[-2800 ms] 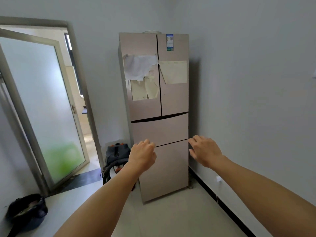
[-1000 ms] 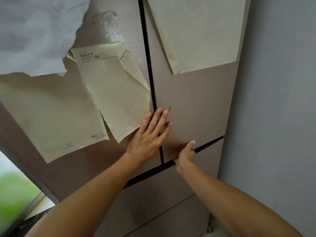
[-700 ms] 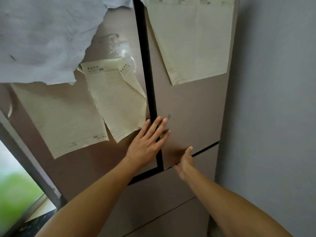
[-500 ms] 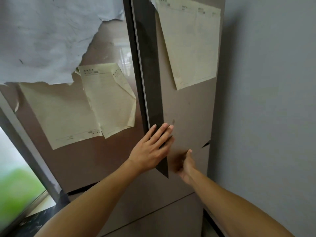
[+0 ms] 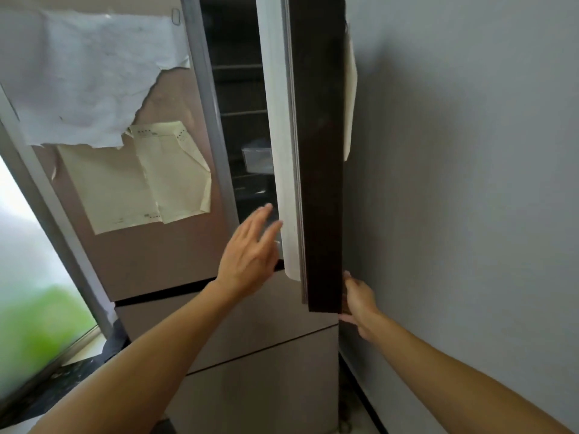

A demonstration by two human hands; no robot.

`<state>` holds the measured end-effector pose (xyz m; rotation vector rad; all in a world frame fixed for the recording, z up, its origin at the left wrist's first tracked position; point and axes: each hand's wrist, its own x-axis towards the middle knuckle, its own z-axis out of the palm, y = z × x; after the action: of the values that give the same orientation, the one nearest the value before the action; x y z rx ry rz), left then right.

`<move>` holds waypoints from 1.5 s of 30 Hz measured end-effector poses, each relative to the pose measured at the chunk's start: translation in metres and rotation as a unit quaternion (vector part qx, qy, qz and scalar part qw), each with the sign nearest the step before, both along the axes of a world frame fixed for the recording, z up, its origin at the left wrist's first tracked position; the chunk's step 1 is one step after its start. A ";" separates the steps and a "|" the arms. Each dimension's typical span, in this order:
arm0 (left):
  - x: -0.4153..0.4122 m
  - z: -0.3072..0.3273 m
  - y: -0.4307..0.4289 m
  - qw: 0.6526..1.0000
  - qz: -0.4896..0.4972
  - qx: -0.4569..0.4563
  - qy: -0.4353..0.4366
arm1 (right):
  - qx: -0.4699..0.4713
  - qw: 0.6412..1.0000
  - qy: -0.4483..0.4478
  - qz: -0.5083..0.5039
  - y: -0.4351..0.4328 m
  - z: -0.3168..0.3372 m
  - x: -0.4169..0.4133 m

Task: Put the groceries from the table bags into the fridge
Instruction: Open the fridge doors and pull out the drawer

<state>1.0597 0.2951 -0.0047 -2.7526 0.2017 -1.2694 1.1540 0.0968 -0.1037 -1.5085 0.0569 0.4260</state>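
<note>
The beige fridge [image 5: 175, 255] fills the view, papers taped to its left upper door. Its right upper door [image 5: 319, 151] stands swung out, and I see it edge-on as a dark strip with a white seal. My right hand [image 5: 360, 305] grips the door's bottom corner, its fingers hidden under and behind the edge. My left hand [image 5: 250, 249] hovers with straight fingers just left of the seal, in front of the gap. Inside, dark wire shelves [image 5: 241, 113] and a clear bin [image 5: 258, 156] show. No bags or groceries are in view.
A grey wall [image 5: 470, 183] runs close along the right, just past the swung-out door. Two drawer fronts [image 5: 250, 327] sit below the upper doors. A frosted glass door [image 5: 28, 245] in a metal frame stands at the left.
The right upper door has swung from shut to wide open, drawn by my right hand at its bottom corner. My left hand has come off the door face.
</note>
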 end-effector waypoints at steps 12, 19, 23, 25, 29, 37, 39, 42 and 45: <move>0.062 0.091 -0.031 0.986 0.015 -0.153 -0.070 | -0.368 0.528 -0.760 -0.090 -0.067 0.079 -0.006; 0.106 0.100 -0.056 0.987 -0.107 -0.095 -0.067 | -0.546 0.438 -0.714 0.010 -0.052 0.069 0.037; 0.130 0.105 -0.073 0.980 -0.165 -0.058 -0.100 | -0.578 0.476 -0.663 -0.001 -0.071 0.056 0.064; 0.142 0.106 -0.082 0.978 -0.170 -0.036 -0.114 | -0.580 0.471 -0.664 0.006 -0.089 0.053 0.078; 0.165 0.105 -0.105 0.976 -0.165 -0.015 -0.138 | -0.607 0.490 -0.625 0.028 -0.109 0.058 0.098; 0.192 0.103 -0.141 0.977 -0.134 0.003 -0.164 | -0.604 0.530 -0.595 0.028 -0.130 0.061 0.123; 0.194 0.104 -0.142 0.977 -0.129 0.011 -0.168 | -0.595 0.521 -0.611 0.028 -0.133 0.059 0.127; 0.192 0.105 -0.144 0.982 -0.118 0.012 -0.148 | -0.588 0.513 -0.624 0.024 -0.136 0.056 0.131; 0.183 0.100 -0.145 0.988 -0.099 -0.009 -0.117 | -0.554 0.521 -0.649 0.021 -0.137 0.055 0.132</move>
<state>1.2429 0.1504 0.0957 -2.6212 0.4554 -1.6351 1.2864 -0.0401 -0.0487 -2.7288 -1.1086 -1.0664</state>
